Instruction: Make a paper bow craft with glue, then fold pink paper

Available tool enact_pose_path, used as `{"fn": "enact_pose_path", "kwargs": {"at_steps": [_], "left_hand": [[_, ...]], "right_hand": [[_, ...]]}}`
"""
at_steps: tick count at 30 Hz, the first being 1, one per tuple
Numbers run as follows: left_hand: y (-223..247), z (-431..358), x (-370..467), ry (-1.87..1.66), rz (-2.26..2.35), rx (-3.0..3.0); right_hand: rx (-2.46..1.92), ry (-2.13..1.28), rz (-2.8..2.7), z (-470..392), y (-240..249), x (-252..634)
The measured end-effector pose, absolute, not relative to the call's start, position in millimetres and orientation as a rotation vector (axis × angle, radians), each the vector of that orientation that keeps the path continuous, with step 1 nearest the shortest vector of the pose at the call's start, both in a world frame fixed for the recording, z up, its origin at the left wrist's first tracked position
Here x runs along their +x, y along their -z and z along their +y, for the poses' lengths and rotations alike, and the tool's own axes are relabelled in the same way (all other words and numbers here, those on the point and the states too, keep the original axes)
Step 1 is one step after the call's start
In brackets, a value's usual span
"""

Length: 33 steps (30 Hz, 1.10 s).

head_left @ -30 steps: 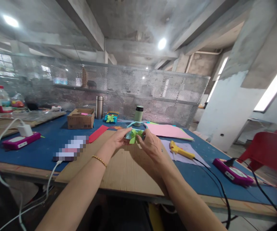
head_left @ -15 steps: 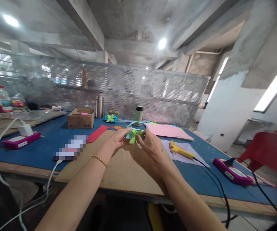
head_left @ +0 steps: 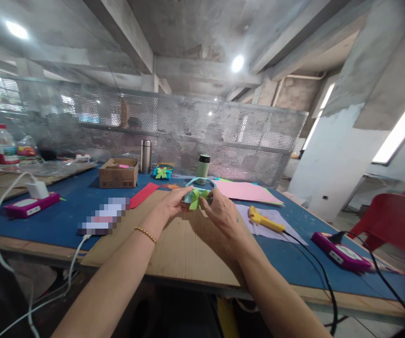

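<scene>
Between my hands is a small light-blue paper basket with a thin arched handle and a bright green paper bow or flower on its front. My left hand grips the basket's left side, its fingers partly hidden behind it. From the right, my right hand closes on the basket, thumb and finger at the green paper's right edge. Below lies a brown cardboard sheet. A yellow hot glue gun rests on lilac paper to the right of my right hand.
Behind stand a cardboard box, a steel flask, a green bottle and a blue paper basket. Pink paper lies right, red paper left. Purple power strips sit at both sides, with trailing cords.
</scene>
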<state>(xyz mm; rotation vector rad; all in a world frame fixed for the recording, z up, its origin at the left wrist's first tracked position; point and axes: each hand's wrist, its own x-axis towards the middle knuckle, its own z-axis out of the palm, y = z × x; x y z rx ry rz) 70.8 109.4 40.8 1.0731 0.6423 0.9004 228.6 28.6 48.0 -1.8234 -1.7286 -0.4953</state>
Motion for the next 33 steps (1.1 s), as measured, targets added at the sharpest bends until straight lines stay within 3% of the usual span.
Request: {"fn": "enact_pose_path", "kwargs": {"at_steps": [33], "left_hand": [[-43.7,106.4,69.8,-0.869,0.644,1.101]], "right_hand": [[-1.845,0.56,-1.722,33.1,-44.5,231.2]]}}
